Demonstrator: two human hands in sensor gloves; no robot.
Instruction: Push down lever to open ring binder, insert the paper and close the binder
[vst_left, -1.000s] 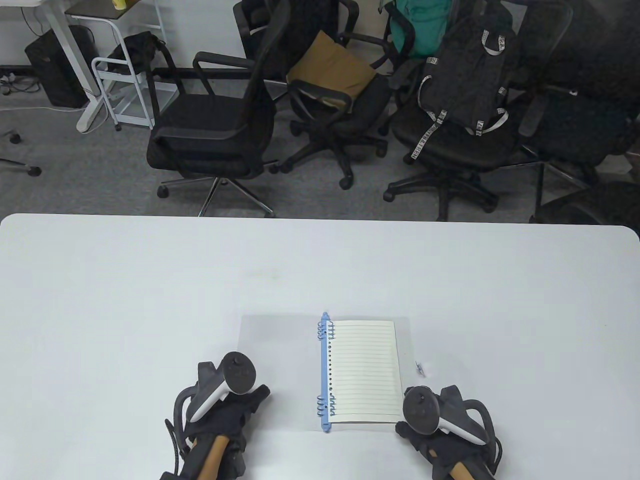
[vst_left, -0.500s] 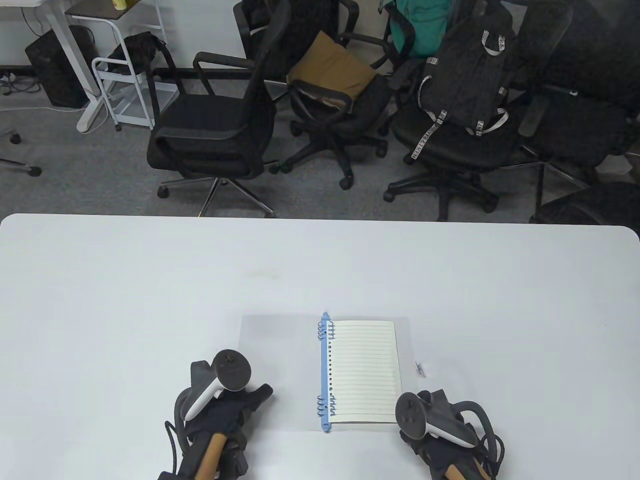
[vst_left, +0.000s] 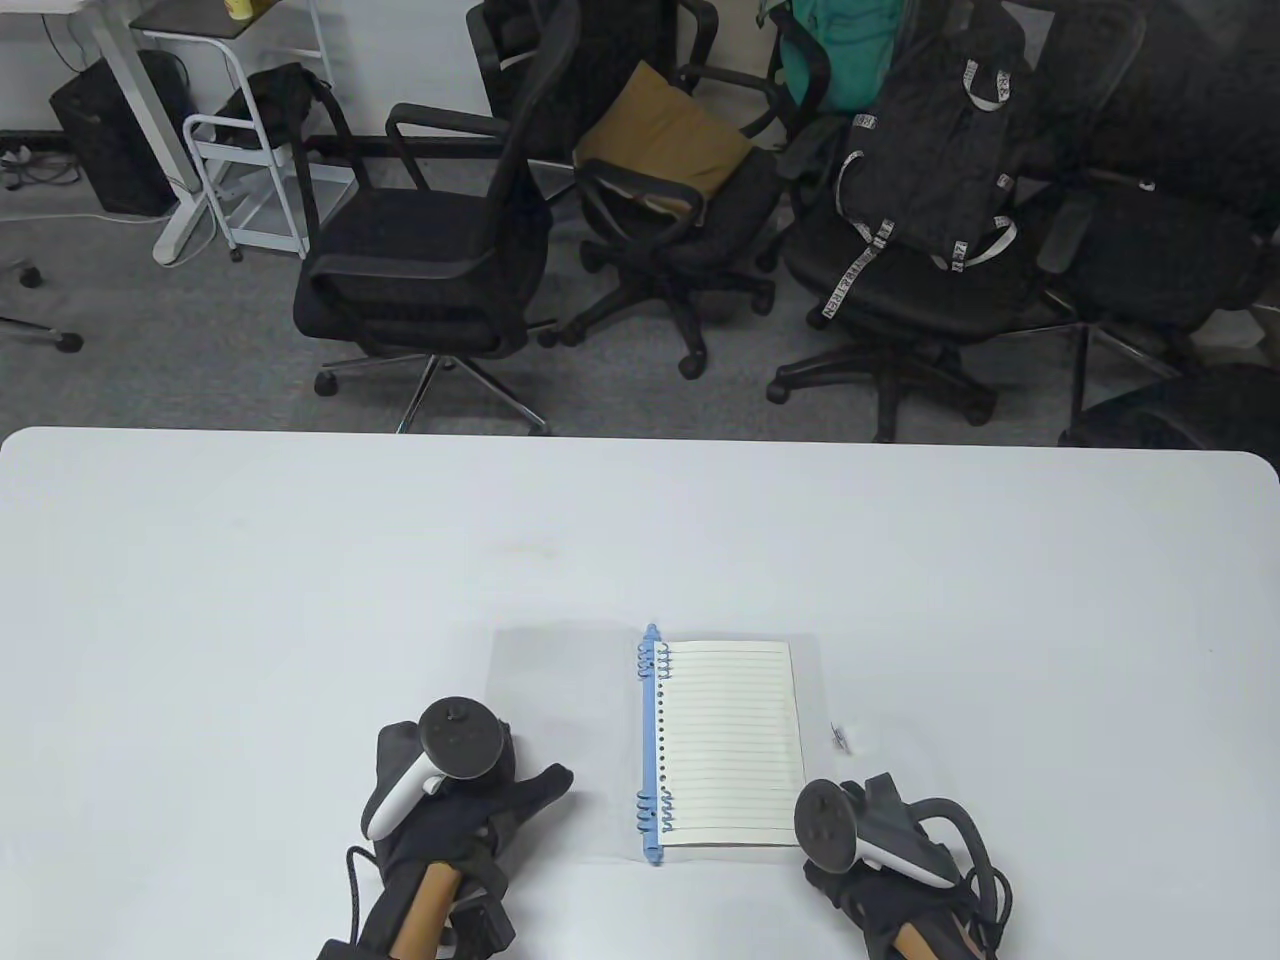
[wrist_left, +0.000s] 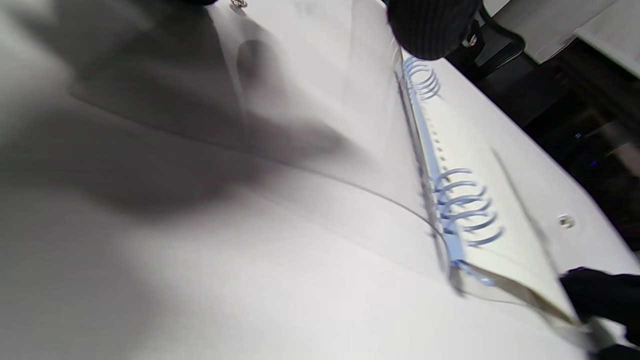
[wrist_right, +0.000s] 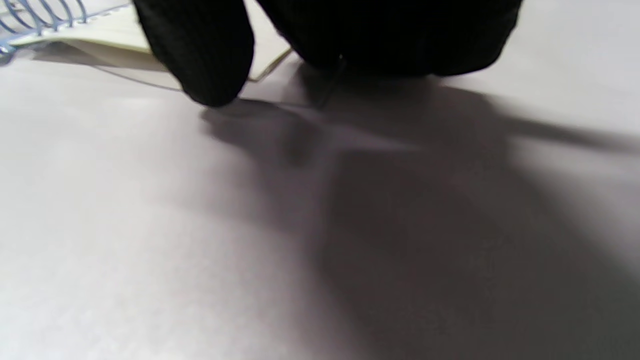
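Binder (vst_left: 655, 745) open flat between hands; left hand (vst_left: 450, 810) fingers spread on clear cover; right hand (vst_left: 880, 860) grip unclear.

The table view looks down from above the near edge of the table (vst_left: 300, 560), facing chairs (vst_left: 440, 250) beyond its far edge. The left wrist view sits low and close, looking along the binder (wrist_left: 450, 200) spine. The right wrist view skims the surface, sharing the binder's (wrist_right: 35, 20) near corner.
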